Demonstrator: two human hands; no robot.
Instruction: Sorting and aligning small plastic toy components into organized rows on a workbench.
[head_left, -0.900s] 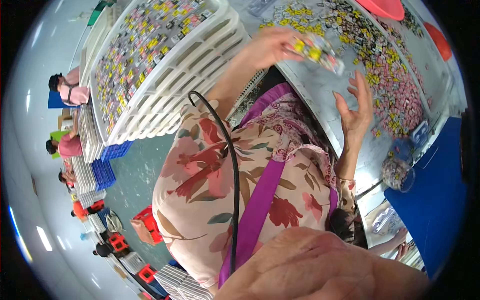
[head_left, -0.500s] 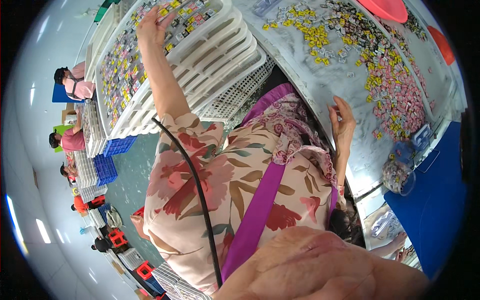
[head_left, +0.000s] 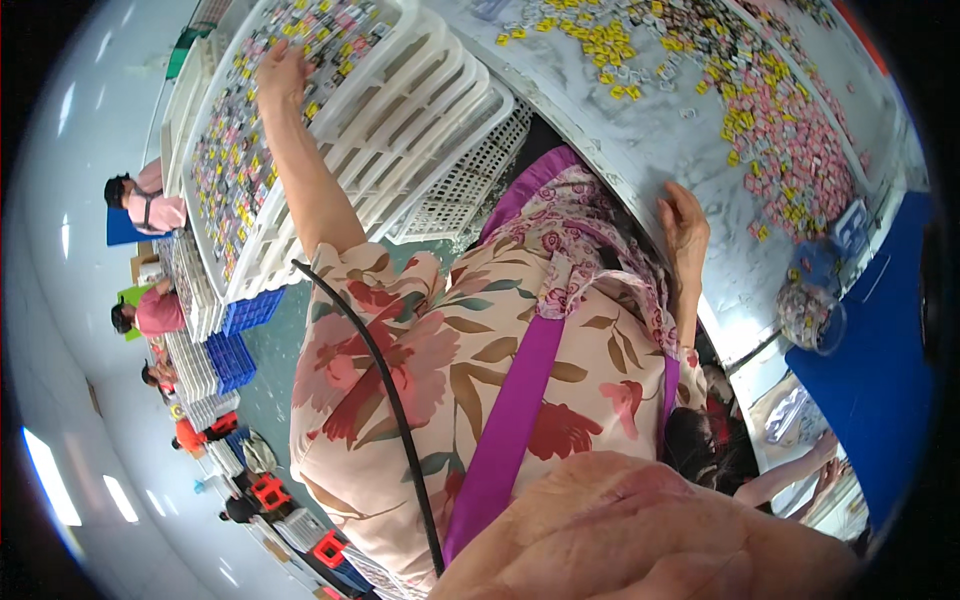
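The pieces (head_left: 240,150), small yellow, pink and white bits, fill a white tray (head_left: 400,90) on top of a stack at our left. Our left hand (head_left: 280,75) lies on them near the tray's far end, palm down; we cannot tell whether its fingers grip anything. More pieces (head_left: 770,120) are strewn over the grey table (head_left: 640,150) at our right, thickest toward its far side. Our right hand (head_left: 685,220) rests at the table's near edge, fingers loosely spread, holding nothing, well apart from the thick of that heap.

The near strip of table by the right hand is mostly bare. Between stack and table a white mesh crate (head_left: 470,180) leans against the stack. Beyond the table's right end sits a clear tub (head_left: 810,310) of pieces beside a blue surface (head_left: 880,380).

Our left arm stretches nearly straight up and leftward over the tray. The right arm is bent, its forearm rising along the table edge. A black cable (head_left: 390,400) runs down our flowered shirt.
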